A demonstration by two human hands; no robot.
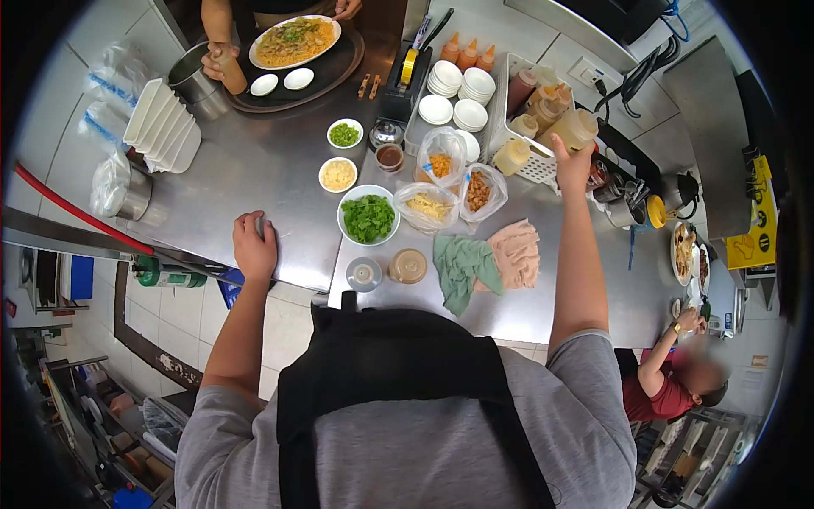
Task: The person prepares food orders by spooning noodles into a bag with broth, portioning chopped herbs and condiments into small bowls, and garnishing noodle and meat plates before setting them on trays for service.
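My right hand (572, 161) is closed round a squeeze bottle (577, 129) of pale liquid, at the front edge of a white basket (536, 170) full of sauce bottles. Another pale bottle (511, 157) stands just left of it. My left hand (255, 246) rests on the steel counter (297, 220), fingers curled; whether it holds anything is hidden. To its right are a bowl of green herbs (369, 219), two round lidded containers (365, 274) (408, 265), and the green cloth (464, 271) beside a pink cloth (515, 254).
Across the counter a person's hands are at a noodle plate (294, 42) and a bottle (229, 69). Bags of toppings (426, 206), small white dishes (436, 109) and a tape dispenser (409, 72) stand mid-counter. A co-worker (666, 382) is at far right.
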